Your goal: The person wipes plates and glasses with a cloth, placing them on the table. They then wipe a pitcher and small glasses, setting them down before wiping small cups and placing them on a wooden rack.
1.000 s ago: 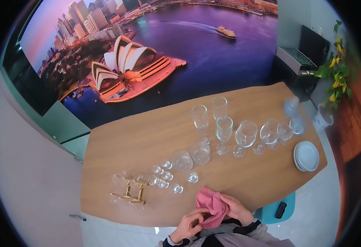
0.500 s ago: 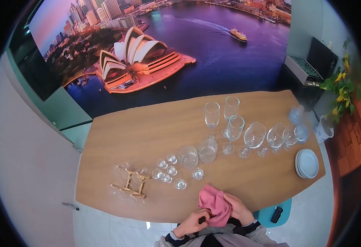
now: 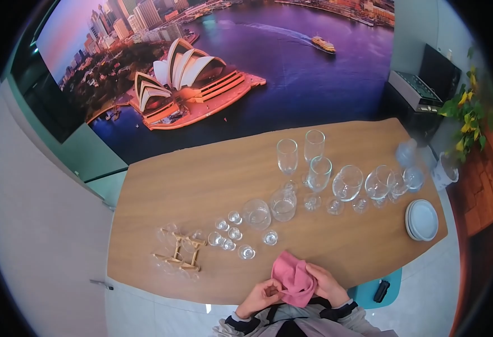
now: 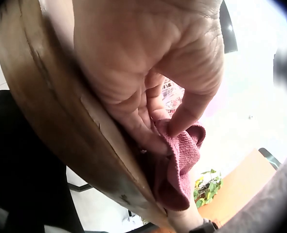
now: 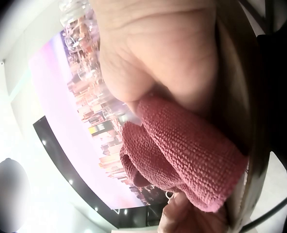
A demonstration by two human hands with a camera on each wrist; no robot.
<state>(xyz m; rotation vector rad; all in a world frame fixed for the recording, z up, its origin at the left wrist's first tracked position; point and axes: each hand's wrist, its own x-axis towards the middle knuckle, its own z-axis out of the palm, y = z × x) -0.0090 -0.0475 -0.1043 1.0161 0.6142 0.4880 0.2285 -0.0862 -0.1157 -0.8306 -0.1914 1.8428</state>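
A pink textured cloth (image 3: 294,279) is bunched between both hands, just over the table's near edge. My left hand (image 3: 261,296) pinches its left side between thumb and fingers, as the left wrist view shows along the cloth's fold (image 4: 182,150). From the other side my right hand (image 3: 326,285) grips it, with the cloth (image 5: 187,150) covering most of those fingers in the right wrist view. I cannot tell whether something is wrapped inside. Closest beyond the hands stand small clear glasses (image 3: 246,251), several in a loose group.
Two tumblers (image 3: 283,205) stand mid-table. Behind and to the right are several stemmed glasses (image 3: 347,182). A wooden rack (image 3: 186,250) with clear glasses sits at left, stacked white plates (image 3: 424,220) at right. A teal stool (image 3: 377,292) is below the near edge.
The head view has shifted, moving the whole scene in frame. Both hands keep hold of the pink cloth, and the left fingers have shifted slightly along it. The glasses stay put.
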